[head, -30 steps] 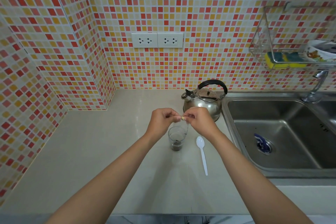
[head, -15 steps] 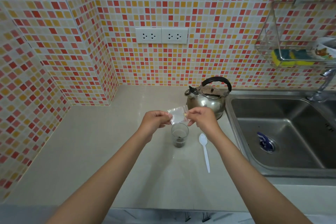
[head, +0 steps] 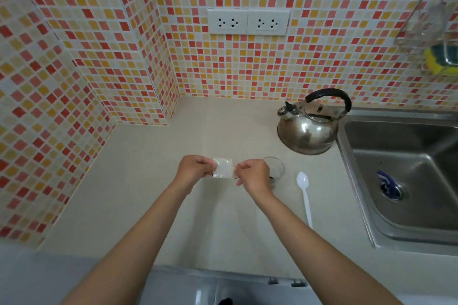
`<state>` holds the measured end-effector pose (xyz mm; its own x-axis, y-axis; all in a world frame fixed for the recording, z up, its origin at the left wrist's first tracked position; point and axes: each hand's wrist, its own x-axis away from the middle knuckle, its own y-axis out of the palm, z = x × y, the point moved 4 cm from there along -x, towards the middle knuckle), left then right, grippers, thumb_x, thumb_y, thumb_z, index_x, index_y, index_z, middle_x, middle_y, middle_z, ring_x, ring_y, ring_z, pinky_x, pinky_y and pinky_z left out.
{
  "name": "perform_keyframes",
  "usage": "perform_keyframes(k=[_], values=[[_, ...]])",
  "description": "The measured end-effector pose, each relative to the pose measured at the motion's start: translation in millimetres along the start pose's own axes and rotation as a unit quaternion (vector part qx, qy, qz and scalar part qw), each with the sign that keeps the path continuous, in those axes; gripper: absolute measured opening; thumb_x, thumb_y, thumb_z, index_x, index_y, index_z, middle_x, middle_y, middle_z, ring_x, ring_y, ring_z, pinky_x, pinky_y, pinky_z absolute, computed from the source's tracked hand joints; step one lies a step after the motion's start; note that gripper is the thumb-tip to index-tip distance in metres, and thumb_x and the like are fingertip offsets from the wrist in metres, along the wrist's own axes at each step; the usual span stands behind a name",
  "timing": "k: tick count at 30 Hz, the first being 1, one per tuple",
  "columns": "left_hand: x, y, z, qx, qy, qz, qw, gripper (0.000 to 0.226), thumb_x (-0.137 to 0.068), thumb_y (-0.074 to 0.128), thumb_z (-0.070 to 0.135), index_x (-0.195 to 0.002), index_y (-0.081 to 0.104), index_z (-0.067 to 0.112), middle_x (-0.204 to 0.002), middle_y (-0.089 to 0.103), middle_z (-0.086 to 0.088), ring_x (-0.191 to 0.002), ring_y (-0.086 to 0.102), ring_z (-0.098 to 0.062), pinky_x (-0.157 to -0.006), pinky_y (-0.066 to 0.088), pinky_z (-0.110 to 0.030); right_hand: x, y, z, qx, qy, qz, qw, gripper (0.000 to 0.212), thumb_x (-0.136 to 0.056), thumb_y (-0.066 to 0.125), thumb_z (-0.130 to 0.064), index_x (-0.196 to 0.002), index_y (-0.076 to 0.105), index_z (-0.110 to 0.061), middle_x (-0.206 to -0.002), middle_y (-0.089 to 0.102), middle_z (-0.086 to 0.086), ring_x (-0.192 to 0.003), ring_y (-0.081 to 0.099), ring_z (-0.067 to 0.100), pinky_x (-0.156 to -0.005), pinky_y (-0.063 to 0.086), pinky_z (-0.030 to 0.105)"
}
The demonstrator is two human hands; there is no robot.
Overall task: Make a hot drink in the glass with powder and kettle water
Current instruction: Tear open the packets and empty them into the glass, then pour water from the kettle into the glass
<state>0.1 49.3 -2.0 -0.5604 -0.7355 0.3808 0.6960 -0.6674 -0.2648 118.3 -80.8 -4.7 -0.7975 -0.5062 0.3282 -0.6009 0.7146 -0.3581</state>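
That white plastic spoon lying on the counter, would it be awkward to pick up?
Probably a little. The white plastic spoon lies flat on the smooth counter, so fingers may need to slide or lever it up. It looks thin, so likely very light and a bit bendy. Its long handle suggests it would skid or spin if nudged.

— What sort of place is shown?

— A home kitchen is shown. A pale countertop (head: 153, 181) is backed by mosaic wall tiles (head: 247, 69) in red, orange and cream.

— What else points to it?

— A steel sink (head: 409, 181) is set into the counter, a whistling kettle (head: 308, 131) stands beside it, a double socket (head: 247, 22) is mounted above, and a sponge (head: 438, 62) is kept in a wall rack (head: 426, 20).
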Motion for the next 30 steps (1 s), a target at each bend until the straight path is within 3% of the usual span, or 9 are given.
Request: perform_keyframes(k=[4,8,10,13,17,22,27,30], values=[[-15.4,8.4,-28.0,-0.032,-0.029,0.007,0.999,0.022,-0.074,0.074,-0.006,-0.060,0.068,0.009,-0.061,0.064,-0.007,-0.060,0.060,-0.020,-0.065,0.053,-0.025,-7.7,18.3,21.0,0.070,0.010,0.017,0.997,0.022,-0.080,0.054,-0.002,-0.064,0.067,0.006,-0.056,0.063,0.019,-0.051,0.059,0.024,-0.053,0.049,0.032],[-26.5,18.2,-43.7,-0.090,-0.042,0.025,0.995,0.014,-0.073,0.077,0.002,-0.062,0.073,0.011,-0.070,0.070,-0.010,-0.076,0.064,-0.020,-0.080,0.053,-0.031,-14.1,30.0,33.1,0.142,0.001,0.041,0.989,0.020,-0.077,0.051,0.001,-0.059,0.061,0.003,-0.060,0.061,0.021,-0.057,0.050,0.019,-0.052,0.031,0.028],[-31.7,20.4,-46.5,-0.099,-0.046,0.033,0.993,0.004,-0.072,0.079,0.004,-0.076,0.078,0.003,-0.082,0.074,-0.014,-0.080,0.064,-0.017,-0.080,0.051,-0.028,-16.9,34.7,37.3,0.167,0.004,0.038,0.985,0.021,-0.076,0.050,0.002,-0.057,0.058,-0.003,-0.066,0.066,0.020,-0.057,0.052,0.021,-0.052,0.030,0.026],[-37.3,20.9,-48.6,-0.118,-0.051,0.037,0.991,0.012,-0.072,0.079,0.004,-0.084,0.078,0.001,-0.092,0.075,-0.013,-0.085,0.067,-0.019,-0.078,0.047,-0.020,-19.9,41.3,44.3,0.176,0.016,0.029,0.984,0.026,-0.079,0.048,0.001,-0.055,0.053,-0.008,-0.056,0.056,0.011,-0.059,0.054,0.026,-0.053,0.035,0.030],[-41.5,19.7,-50.4,-0.135,-0.051,0.042,0.989,0.010,-0.072,0.076,0.002,-0.082,0.077,0.002,-0.092,0.076,-0.012,-0.091,0.070,-0.022,-0.076,0.048,-0.019,-21.2,44.9,46.7,0.186,0.015,0.036,0.982,0.020,-0.081,0.049,-0.001,-0.084,0.068,0.000,-0.086,0.072,0.016,-0.082,0.066,0.033,-0.069,0.052,0.036],[-43.7,21.8,-52.8,-0.163,-0.046,0.033,0.985,0.009,-0.070,0.072,0.004,-0.077,0.077,0.007,-0.088,0.075,-0.008,-0.088,0.070,-0.022,-0.081,0.055,-0.029,-20.3,47.8,46.1,0.240,-0.009,0.031,0.970,0.021,-0.091,0.045,-0.010,-0.091,0.065,-0.003,-0.093,0.070,0.015,-0.087,0.065,0.033,-0.070,0.050,0.036],[-43.1,23.9,-54.4,-0.185,-0.049,0.043,0.981,0.011,-0.067,0.075,0.006,-0.073,0.069,0.013,-0.083,0.071,-0.003,-0.081,0.067,-0.021,-0.075,0.055,-0.032,-15.9,48.1,41.6,0.331,-0.068,0.024,0.941,0.028,-0.088,0.047,-0.004,-0.115,0.055,-0.006,-0.110,0.061,0.013,-0.100,0.061,0.032,-0.078,0.051,0.038],[-41.1,25.6,-54.8,-0.191,-0.053,0.045,0.979,0.016,-0.068,0.076,0.008,-0.075,0.065,0.015,-0.085,0.068,-0.002,-0.081,0.066,-0.021,-0.074,0.053,-0.031,-14.1,52.0,39.7,0.407,-0.094,-0.016,0.908,0.025,-0.089,0.041,-0.002,-0.106,0.058,-0.005,-0.112,0.058,0.014,-0.099,0.059,0.031,-0.079,0.049,0.037]])
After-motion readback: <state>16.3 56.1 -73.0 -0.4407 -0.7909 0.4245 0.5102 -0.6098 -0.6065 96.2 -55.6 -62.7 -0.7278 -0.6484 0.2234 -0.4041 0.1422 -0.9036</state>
